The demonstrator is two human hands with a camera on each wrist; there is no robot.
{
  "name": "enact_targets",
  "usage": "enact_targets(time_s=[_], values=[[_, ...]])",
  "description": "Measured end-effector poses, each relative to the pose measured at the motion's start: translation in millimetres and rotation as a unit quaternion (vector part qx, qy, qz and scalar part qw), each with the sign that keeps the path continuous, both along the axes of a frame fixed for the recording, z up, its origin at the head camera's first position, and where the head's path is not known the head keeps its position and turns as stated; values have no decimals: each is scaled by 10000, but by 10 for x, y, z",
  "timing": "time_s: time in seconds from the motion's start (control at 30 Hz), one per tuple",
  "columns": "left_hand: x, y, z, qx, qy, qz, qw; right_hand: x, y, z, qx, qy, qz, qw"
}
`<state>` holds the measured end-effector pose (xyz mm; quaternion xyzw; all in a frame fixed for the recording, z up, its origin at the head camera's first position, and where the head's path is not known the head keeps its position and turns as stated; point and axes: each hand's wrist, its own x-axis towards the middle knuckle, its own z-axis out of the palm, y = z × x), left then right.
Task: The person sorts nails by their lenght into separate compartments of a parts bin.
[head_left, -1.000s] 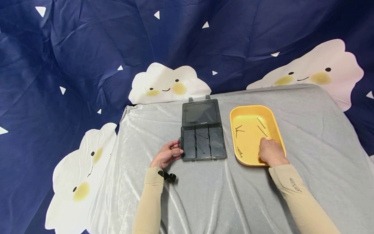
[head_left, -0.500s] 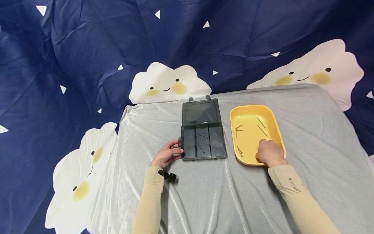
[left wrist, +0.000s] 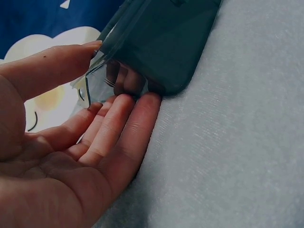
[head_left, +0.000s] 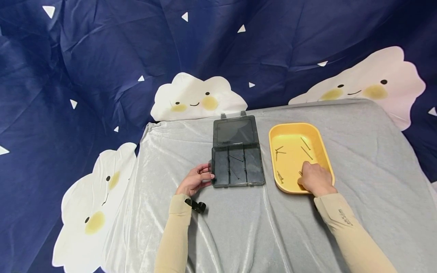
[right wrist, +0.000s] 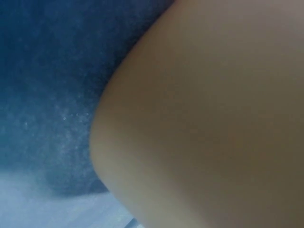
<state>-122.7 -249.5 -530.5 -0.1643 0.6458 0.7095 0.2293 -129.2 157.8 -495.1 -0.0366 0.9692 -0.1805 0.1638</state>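
A dark see-through compartment box [head_left: 254, 167] lies with its lid [head_left: 235, 131] folded back. My left hand [head_left: 194, 180] holds its left side: in the left wrist view the thumb rests at the rim and the fingertips meet the outer wall. Two thin fasteners, like nails or screws, lie in the middle compartment. Right of the box, my right hand [head_left: 316, 178] reaches down into a yellow tray [head_left: 290, 130], near its front right corner. A thin fastener [head_left: 300, 173] shows just beside its bent fingers. The fingertips are hidden, so I cannot tell whether they pinch it.
More thin fasteners lie in the tray: several at the left [head_left: 279, 151], a few at the front left [head_left: 280, 177] and two at the back right. Grey cloth [head_left: 239, 227] covers the table. A dark blue curtain [head_left: 218, 41] with clouds hangs behind.
My right hand has shifted slightly left inside the tray, and a thin fastener has come into sight beside its fingers. The left hand and the box have not moved.
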Motion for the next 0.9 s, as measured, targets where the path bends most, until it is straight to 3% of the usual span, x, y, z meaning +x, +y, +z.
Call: enact_targets(time_s=[0.27,0.9], values=[[3,-17,49,15,-57,-253,9997,0,-14,7,-108,149,-78,9998],[-4,-12,-11,11,12,-7,10000,22,-23,50,-338,496,-169,9981]])
